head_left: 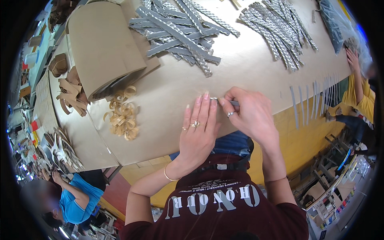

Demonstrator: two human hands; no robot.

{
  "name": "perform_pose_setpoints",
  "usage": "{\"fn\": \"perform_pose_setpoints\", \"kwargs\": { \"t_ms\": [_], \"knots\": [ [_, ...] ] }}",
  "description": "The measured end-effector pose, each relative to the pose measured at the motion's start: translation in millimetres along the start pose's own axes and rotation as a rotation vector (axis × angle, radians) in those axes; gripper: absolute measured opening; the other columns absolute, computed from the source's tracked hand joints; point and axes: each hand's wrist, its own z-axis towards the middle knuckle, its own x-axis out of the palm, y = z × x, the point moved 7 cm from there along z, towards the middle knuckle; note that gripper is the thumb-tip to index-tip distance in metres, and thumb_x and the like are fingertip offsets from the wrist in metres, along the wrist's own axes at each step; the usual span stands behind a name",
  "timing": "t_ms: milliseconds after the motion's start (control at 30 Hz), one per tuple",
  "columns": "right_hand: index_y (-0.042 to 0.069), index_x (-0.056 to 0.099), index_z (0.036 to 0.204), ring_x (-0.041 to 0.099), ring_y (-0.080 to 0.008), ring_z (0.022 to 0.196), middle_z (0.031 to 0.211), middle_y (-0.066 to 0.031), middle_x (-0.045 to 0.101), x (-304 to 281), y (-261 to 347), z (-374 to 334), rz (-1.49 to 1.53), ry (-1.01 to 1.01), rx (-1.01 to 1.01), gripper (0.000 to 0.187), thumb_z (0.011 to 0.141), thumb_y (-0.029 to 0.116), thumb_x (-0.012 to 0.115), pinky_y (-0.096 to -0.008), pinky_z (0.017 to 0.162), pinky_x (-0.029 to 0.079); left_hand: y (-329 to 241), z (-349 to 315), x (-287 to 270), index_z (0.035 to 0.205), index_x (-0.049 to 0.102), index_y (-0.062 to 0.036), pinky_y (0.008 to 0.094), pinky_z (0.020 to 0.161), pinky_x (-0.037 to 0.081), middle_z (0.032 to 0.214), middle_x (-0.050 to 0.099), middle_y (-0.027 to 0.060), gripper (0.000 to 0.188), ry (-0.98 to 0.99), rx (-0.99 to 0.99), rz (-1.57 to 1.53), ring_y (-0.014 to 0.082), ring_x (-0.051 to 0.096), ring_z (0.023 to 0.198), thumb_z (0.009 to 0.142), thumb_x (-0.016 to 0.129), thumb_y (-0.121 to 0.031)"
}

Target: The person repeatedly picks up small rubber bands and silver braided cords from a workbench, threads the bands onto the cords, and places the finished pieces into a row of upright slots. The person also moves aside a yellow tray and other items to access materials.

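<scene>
My left hand [199, 130] lies flat on the table, fingers stretched out side by side, with rings and a bracelet. Just to its right, my right hand [253, 114] is closed in a pinch on a grey strip [235, 103]. A short silvery piece of the strip shows between the two hands; the rest is hidden under my fingers. Beyond my hands lies a loose heap of silver braided straps [180, 34] with grey backing. Farther right is a neater bundle of similar silver braided straps [279, 34].
A bent brown cardboard sheet [104, 48] stands at the left of the table [168, 92]. Beside it are curled tan strips [123, 118] and brown scraps [73, 91]. Thin grey strips [307, 98] hang along the right edge. Other people [360, 86] work at both sides.
</scene>
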Motion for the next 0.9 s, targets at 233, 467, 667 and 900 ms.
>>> {"fn": "perform_pose_setpoints", "kwargs": {
  "t_ms": [233,467,667,900],
  "knots": [
    [0.001,0.066,0.085,0.063,-0.0254,0.056,0.064,-0.0136,0.064,-7,-21,-5,0.159,0.065,0.047,0.020,0.087,0.020,0.073,-0.0347,0.056,0.049,0,1,13,0.147,0.038,0.0042,0.0459,0.117,0.029,0.154,0.035,0.0227,0.066,0.107,-0.026,0.005,0.0346,0.035,0.143,0.094,0.060,-0.027],
    [0.001,0.067,0.086,0.063,-0.0221,0.056,0.064,-0.0120,0.063,-13,-30,-7,0.225,0.039,0.062,0.016,0.088,0.016,0.071,-0.0332,0.056,0.049,-4,4,10,0.147,0.035,0.0062,0.0471,0.117,0.029,0.154,0.032,0.0258,0.067,0.125,-0.024,0.036,0.0377,0.034,0.143,0.093,0.061,-0.024],
    [0.003,0.067,0.084,0.066,-0.0237,0.058,0.063,-0.0111,0.064,-13,-29,-5,0.186,0.046,0.049,0.016,0.086,0.017,0.071,-0.0336,0.058,0.050,-5,6,9,0.148,0.036,0.0040,0.0467,0.117,0.029,0.154,0.032,0.0256,0.067,0.152,-0.031,0.047,0.0379,0.035,0.142,0.093,0.062,-0.023],
    [0.004,0.067,0.082,0.067,-0.0267,0.061,0.064,-0.0131,0.065,-10,-27,-7,0.160,-0.011,-0.009,0.018,0.086,0.021,0.070,-0.0375,0.060,0.051,-6,5,14,0.149,0.039,-0.0045,0.0517,0.114,0.031,0.151,0.032,0.0314,0.064,0.162,-0.023,0.050,0.0461,0.037,0.138,0.093,0.062,-0.023]
  ]
}}
